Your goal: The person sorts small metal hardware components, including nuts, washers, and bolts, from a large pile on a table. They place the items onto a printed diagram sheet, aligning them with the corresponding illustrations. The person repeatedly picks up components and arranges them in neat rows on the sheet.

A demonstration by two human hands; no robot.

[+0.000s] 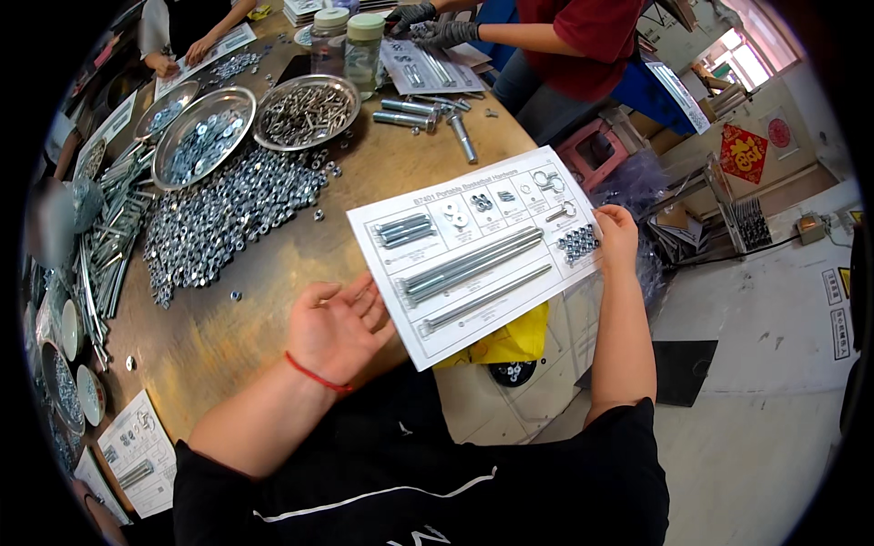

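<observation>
My right hand (616,238) pinches the right edge of a white printed hardware card (435,348), tilted in front of me past the table's edge. Long bolts (473,264), shorter bolts (405,230), washers (454,215), nuts (577,244) and ring pins (548,181) show on its face in ruled boxes; whether they are real or printed is hard to tell. Beside the card's left edge is my left hand (339,329), palm up with fingers apart. Its fingertips reach that edge; whether they touch it is unclear. A red cord circles the left wrist.
Loose nuts (228,214) are heaped on the table (228,364), near metal dishes of washers (205,136) and small bolts (308,111). Long bolts (109,237) pile up at left. Large bolts (410,114) and lidded jars (364,55) stand farther back. A co-worker's gloved hands (446,35) hold another card.
</observation>
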